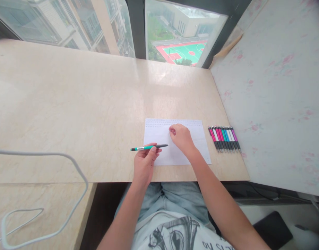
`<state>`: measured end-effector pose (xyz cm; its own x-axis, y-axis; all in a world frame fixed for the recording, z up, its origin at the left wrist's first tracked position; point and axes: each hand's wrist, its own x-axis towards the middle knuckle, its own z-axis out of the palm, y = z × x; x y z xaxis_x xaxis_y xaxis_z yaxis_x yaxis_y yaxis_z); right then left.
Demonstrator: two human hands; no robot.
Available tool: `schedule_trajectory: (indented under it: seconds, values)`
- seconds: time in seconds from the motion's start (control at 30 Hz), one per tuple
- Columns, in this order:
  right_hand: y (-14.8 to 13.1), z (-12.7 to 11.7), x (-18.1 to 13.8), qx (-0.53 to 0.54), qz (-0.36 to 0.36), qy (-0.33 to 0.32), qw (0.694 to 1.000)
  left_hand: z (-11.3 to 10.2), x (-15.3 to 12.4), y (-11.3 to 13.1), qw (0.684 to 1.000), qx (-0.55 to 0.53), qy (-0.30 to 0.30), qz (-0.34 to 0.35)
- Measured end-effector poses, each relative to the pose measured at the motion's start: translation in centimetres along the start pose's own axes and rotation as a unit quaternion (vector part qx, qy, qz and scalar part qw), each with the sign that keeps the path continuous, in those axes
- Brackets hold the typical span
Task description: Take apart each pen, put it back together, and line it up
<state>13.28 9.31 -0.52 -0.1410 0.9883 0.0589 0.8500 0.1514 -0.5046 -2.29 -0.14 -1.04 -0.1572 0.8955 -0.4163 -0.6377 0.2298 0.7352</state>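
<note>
My left hand is closed around a green and black pen, held nearly level with its dark tip toward the right. Part of the pen lies over a white sheet of paper with rows of small marks along its top. Above the sheet, my right hand has its fingertips pinched together, a little up and right of the pen's tip. A tiny thing seems to show at those fingertips, too small to name.
Several pens in pink, white, green, blue and purple lie in a row right of the paper. A papered wall bounds the pale tabletop on the right, windows at the back. A white cable loops at left.
</note>
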Motion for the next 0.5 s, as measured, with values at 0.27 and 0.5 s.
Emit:
schedule_trajectory:
  seconds: [0.27, 0.5]
  values:
    - [-1.6, 0.9, -0.5, 0.005, -0.027, -0.039, 0.999, 0.3, -0.1, 0.2, 1.000, 0.005, 0.006, 0.000]
    - [-0.7, 0.0, -2.2, 0.105, -0.024, -0.004, 0.994, 0.3, -0.1, 0.1, 1.000, 0.001, 0.013, 0.001]
